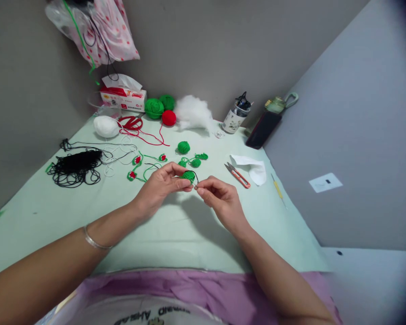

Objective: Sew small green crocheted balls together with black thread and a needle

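Note:
Held up over the table's middle is a small green crocheted piece (188,176), pinched between the thumb and fingers of my left hand (169,178). A black thread (196,176) loops from it toward my right hand (219,194). My right thumb and forefinger are pinched together close beside the piece, on what looks like a thin needle at the thread's end; it is too small to make out surely. Just beyond my hands lie a green ball (183,147) and small green crocheted pieces (196,163). Small red-and-green crocheted pieces (137,160) lie to the left.
Black yarn (76,167) is heaped at left, near a white yarn ball (106,127). Behind stand a tissue box (123,99), green yarn balls (154,108), a red ball (169,118), white stuffing (193,113) and a pen cup (235,119). Thread snips (238,175) and a yellow-handled hook (278,188) lie right.

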Demonstrator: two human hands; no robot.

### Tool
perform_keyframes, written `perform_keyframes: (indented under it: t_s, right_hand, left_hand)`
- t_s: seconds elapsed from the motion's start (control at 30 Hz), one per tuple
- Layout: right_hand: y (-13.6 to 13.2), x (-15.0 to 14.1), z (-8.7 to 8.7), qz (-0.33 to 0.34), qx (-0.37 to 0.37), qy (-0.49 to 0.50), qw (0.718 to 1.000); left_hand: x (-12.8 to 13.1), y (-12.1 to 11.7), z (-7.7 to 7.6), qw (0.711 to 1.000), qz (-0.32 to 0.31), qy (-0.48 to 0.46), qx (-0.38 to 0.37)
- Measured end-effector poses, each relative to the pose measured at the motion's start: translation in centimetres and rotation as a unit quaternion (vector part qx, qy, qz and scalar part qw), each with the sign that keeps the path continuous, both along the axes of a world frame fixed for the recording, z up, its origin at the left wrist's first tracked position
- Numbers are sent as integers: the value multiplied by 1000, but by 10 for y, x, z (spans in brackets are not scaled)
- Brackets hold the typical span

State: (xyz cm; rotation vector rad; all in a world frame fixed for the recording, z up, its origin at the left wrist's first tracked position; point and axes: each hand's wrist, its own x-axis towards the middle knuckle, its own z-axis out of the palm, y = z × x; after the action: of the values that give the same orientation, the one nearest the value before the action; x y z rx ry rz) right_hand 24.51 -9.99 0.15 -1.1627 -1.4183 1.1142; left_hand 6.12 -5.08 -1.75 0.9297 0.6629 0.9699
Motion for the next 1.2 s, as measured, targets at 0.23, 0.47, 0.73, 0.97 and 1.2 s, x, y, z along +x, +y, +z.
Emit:
perform_keyframes:
  t_s: [0.23, 0.47, 0.73, 0.97, 1.2]
  right_hand:
    - [2, -2, -9, 0, 25, 10, 1000]
    - [2, -5, -10, -25, -31, 21, 999]
    - [8, -1, -5, 21, -109, 90, 990]
    - [8, 13, 1, -5, 1, -111, 994]
    - [13, 15, 1, 11, -73, -42, 996]
  left_hand:
    - [1, -5, 6, 997, -51, -35, -56]
    - [5, -8, 1, 999, -7, 33, 34]
    - [3, -6, -11, 979, 22, 148, 141]
    - [2, -4, -7, 988, -108, 84, 65]
    - [-1, -3, -4, 986, -104, 108, 68]
